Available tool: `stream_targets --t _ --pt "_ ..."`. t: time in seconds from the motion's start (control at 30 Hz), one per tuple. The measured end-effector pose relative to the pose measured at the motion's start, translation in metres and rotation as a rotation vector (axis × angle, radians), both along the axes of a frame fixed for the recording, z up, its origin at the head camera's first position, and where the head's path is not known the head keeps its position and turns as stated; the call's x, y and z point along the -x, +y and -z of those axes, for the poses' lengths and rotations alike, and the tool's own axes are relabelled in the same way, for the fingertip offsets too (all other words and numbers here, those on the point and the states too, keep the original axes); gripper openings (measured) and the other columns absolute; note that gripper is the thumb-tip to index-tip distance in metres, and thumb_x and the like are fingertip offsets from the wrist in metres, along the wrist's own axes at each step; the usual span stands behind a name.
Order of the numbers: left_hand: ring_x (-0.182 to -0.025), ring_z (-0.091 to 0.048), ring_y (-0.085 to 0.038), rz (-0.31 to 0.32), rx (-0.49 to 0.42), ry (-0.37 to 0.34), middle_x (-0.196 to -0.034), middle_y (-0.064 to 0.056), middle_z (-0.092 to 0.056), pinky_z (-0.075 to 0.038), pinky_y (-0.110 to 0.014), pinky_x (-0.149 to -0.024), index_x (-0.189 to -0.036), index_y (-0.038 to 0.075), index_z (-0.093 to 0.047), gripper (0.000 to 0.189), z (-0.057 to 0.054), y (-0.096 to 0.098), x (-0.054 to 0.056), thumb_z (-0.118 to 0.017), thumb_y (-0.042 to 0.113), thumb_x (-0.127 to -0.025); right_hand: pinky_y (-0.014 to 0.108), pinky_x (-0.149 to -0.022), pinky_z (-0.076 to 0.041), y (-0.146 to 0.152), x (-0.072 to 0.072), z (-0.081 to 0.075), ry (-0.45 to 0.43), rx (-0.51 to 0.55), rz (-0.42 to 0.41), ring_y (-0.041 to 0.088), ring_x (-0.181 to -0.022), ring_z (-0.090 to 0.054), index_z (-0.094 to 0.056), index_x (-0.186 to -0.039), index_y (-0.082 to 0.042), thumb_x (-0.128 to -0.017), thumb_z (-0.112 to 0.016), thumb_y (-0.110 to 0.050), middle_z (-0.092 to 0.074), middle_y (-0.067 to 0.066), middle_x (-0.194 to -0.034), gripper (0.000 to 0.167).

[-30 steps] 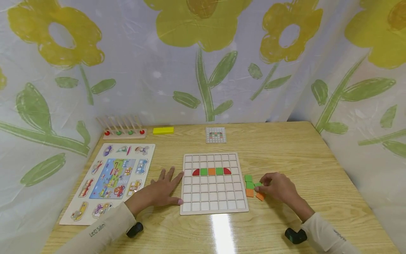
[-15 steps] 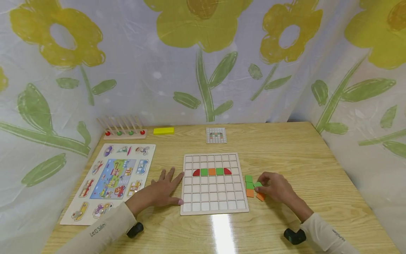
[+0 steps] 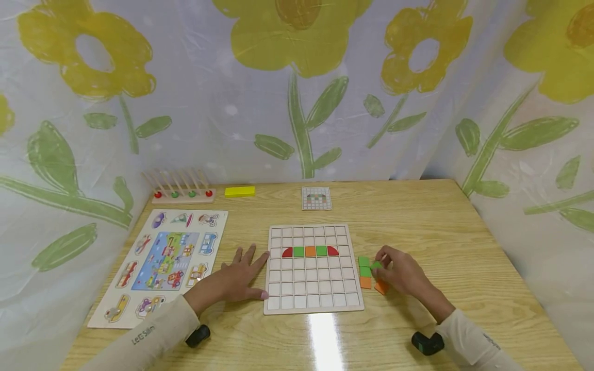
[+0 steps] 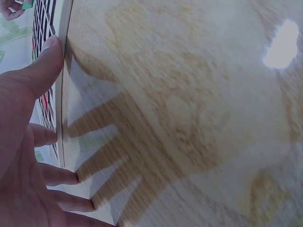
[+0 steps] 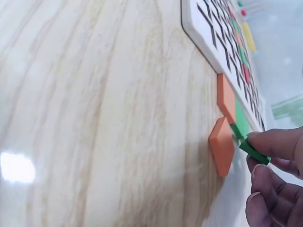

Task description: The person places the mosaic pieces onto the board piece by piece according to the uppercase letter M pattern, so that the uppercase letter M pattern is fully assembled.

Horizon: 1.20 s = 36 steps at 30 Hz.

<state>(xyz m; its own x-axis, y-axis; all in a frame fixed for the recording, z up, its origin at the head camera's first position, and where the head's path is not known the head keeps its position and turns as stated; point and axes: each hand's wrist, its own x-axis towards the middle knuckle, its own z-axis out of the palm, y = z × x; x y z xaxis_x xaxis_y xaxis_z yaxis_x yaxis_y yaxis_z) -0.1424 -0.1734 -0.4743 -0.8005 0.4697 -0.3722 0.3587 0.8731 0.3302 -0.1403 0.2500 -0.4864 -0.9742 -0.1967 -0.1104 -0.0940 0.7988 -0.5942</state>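
Note:
My right hand [image 3: 403,270] pinches a green square tile [image 5: 254,152] between thumb and fingers, tilted in the right wrist view. Close by lie two green tiles [image 3: 364,261] and two orange tiles [image 5: 222,147], to the right of a wooden grid board [image 3: 299,288]. One row of the board holds a red rounded tile [image 3: 287,252], a green square [image 3: 298,251], an orange square [image 3: 310,251], another green square and another red rounded piece. My left hand [image 3: 238,278] rests spread on the table, its thumb and a fingertip at the board's left edge.
Behind the board lies a small pattern card [image 3: 316,198]. A vehicle picture puzzle [image 3: 218,216] is at left, a peg rack with beads [image 3: 183,199] and a yellow block [image 3: 240,191] behind it. A flowered curtain [image 3: 209,118] borders the table.
The right hand's fingers have curled in around the green tile, which now looks tipped up. The left hand and the pieces on the board stay where they were.

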Motion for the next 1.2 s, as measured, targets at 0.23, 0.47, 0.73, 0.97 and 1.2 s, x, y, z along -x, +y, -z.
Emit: stream_targets --t 0.23,0.47,0.73,0.97,1.2 --pt "-0.146 -0.01 -0.061 0.006 0.004 0.012 -0.165 -0.029 -0.009 -0.03 -0.083 -0.096 -0.162 0.017 -0.02 0.099 0.002 0.0 0.0 -0.066 0.063 -0.088 0.027 -0.049 -0.037 -0.007 0.002 -0.003 0.023 0.027 -0.021 0.012 -0.053 -0.047 -0.064 -0.112 -0.011 -0.095 -0.07 -0.017 -0.07 0.007 -0.09 0.019" --pt "-0.147 -0.009 -0.061 0.003 -0.003 0.001 -0.165 -0.028 -0.008 -0.03 -0.083 -0.096 -0.162 0.016 -0.02 0.099 0.001 0.0 0.0 -0.067 0.062 -0.087 0.026 -0.049 -0.04 -0.015 0.002 -0.005 0.022 0.057 -0.041 0.012 -0.056 -0.05 -0.068 -0.11 -0.011 -0.095 -0.069 -0.016 -0.067 0.006 -0.087 0.016" --pt "-0.147 -0.008 -0.06 0.005 0.008 -0.007 -0.165 -0.029 -0.007 -0.03 -0.081 -0.098 -0.162 0.017 -0.018 0.1 0.002 -0.001 0.002 -0.065 0.064 -0.088 0.025 -0.048 -0.042 -0.024 0.005 -0.008 0.03 0.09 -0.087 0.01 -0.055 -0.053 -0.07 -0.107 -0.011 -0.095 -0.07 -0.016 -0.069 0.004 -0.086 0.014" --pt "-0.147 -0.007 -0.06 -0.001 0.004 -0.014 -0.165 -0.028 -0.007 -0.028 -0.082 -0.099 -0.162 0.017 -0.018 0.1 0.001 0.0 0.003 -0.067 0.062 -0.087 0.024 -0.053 -0.044 -0.037 0.012 -0.015 0.03 0.119 -0.14 0.011 -0.061 -0.051 -0.072 -0.107 -0.008 -0.09 -0.075 -0.014 -0.067 0.0 -0.083 0.018" --pt "-0.147 -0.008 -0.06 -0.001 0.006 -0.016 -0.166 -0.028 -0.007 -0.028 -0.082 -0.099 -0.162 0.017 -0.018 0.1 0.002 -0.001 0.002 -0.066 0.063 -0.087 0.024 -0.057 -0.048 -0.051 0.016 -0.017 0.003 0.155 -0.194 0.013 -0.065 -0.054 -0.073 -0.109 -0.007 -0.09 -0.076 -0.018 -0.067 0.001 -0.086 0.022"
